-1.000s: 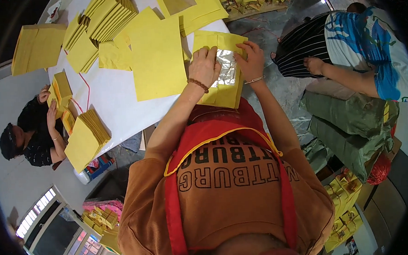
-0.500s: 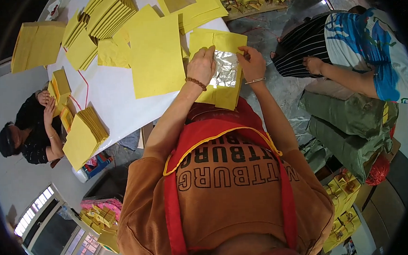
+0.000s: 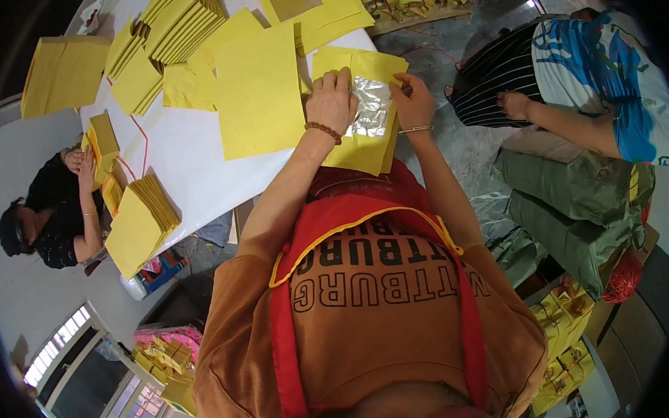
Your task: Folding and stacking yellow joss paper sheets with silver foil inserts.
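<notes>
Yellow paper (image 3: 379, 59), folded or layered, lies at the near right corner of the table with a shiny silver foil square (image 3: 372, 105) on it. My left hand (image 3: 332, 103), with a beaded bracelet at the wrist, rests palm down on the paper just left of the foil, fingers laid along it. At the paper's right edge my right hand (image 3: 413, 101) is closed in a pinch, the thumb and forefinger on that edge. Part of the paper under my left hand is hidden. A large plain yellow sheet (image 3: 259, 92) lies just left of my left hand.
The white tabletop (image 3: 196, 163) bears folded yellow paper stacks (image 3: 181, 28) and a fanned stack (image 3: 142, 226) at its left edge. A person (image 3: 55, 216) at the left handles yellow paper pieces. Another person (image 3: 570, 83) is at the right, near green wrapped bundles (image 3: 560, 189).
My left hand has shifted slightly left on the yellow paper, its fingers drawing back from the foil's top. My right hand stays at the right edge, nearly unmoved.
</notes>
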Tool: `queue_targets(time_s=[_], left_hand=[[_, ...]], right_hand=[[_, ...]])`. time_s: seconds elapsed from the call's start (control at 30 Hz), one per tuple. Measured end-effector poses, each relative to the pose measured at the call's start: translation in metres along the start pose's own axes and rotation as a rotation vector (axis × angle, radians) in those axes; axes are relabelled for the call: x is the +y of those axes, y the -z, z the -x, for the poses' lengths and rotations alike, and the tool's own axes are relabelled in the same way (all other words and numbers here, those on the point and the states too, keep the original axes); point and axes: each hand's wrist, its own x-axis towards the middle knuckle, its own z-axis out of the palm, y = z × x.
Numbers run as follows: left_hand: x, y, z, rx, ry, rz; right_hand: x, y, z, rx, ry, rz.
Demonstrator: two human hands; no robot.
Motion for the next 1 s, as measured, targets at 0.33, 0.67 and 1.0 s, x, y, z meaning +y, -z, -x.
queue_targets(time_s=[0.33,0.67,1.0], left_hand=[[-0.001,0.0006,-0.0063,0.042,-0.14,0.021],[-0.0041,-0.0073,-0.0056,-0.01,-0.161,0.041],[-0.0007,-0.0004,-0.0089,-0.108,0.008,0.224]], right_hand=[[-0.0024,0.0009,0.0002,-0.013,0.038,0.048],[-0.0013,0.0016,0.0008,-0.017,0.034,0.05],[-0.0031,0.0029,0.0029,-0.026,0.047,0.074]])
